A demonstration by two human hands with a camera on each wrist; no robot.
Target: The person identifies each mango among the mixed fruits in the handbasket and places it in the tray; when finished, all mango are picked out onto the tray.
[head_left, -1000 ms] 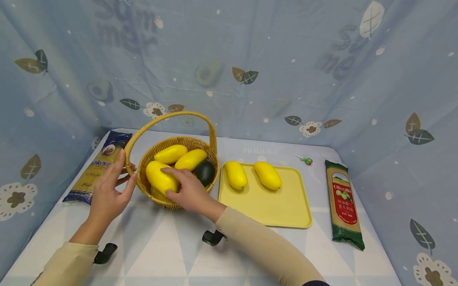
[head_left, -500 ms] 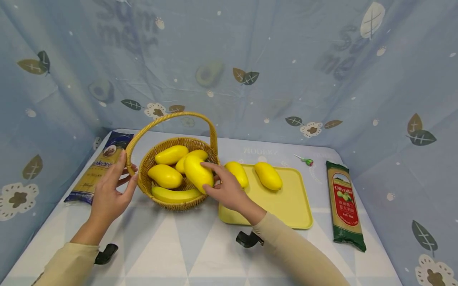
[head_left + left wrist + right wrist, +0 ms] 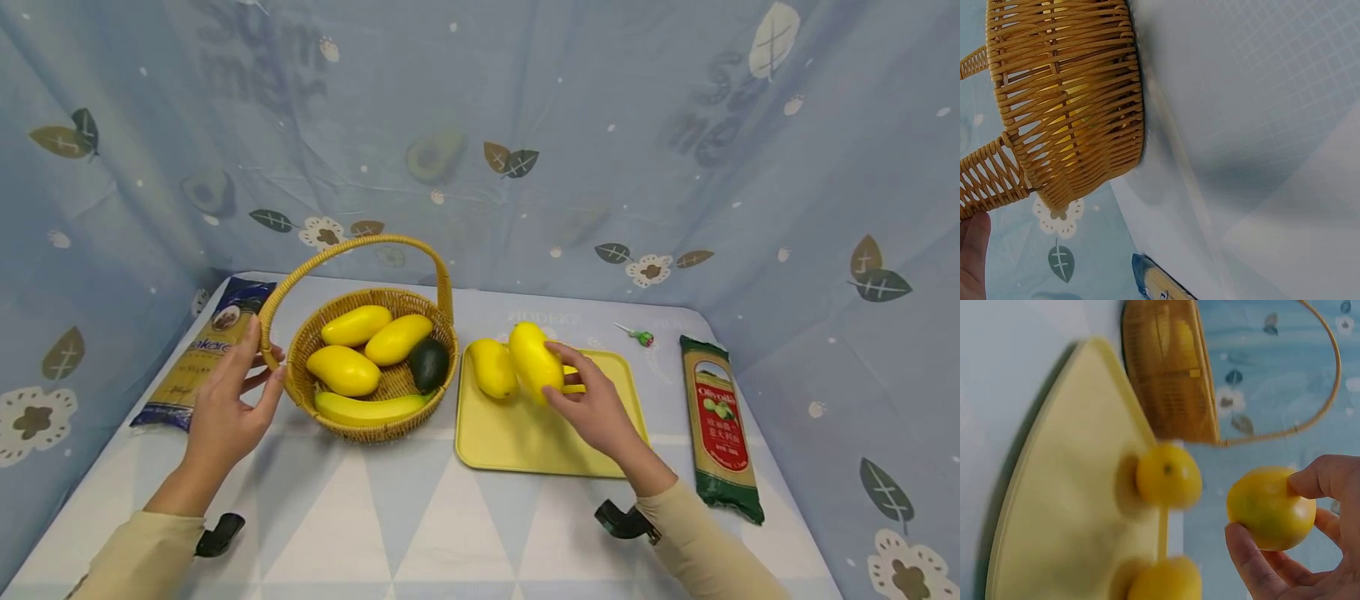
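My left hand (image 3: 232,404) holds the side of the handle of a wicker basket (image 3: 375,429); in the left wrist view a fingertip touches the basket's handle (image 3: 991,181). Inside lie three yellow mangoes (image 3: 343,371), a banana (image 3: 367,410) and a dark green avocado (image 3: 430,365). My right hand (image 3: 596,412) grips another mango (image 3: 534,360) between thumb and fingers, above a yellow tray (image 3: 517,446). On the tray, one mango (image 3: 491,368) lies at the left; a second mango (image 3: 1169,581) shows in the right wrist view, mostly hidden by the hand in the head view.
A blue-ended pasta packet (image 3: 206,350) lies left of the basket. A green-ended pasta packet (image 3: 722,429) is at the far right. Behind the tray's right corner lies a small lollipop (image 3: 637,335). A patterned curtain (image 3: 525,125) encloses the table.
My right hand has lifted a mango out of the basket and carried it rightward to above the tray. The left hand stays on the basket handle.
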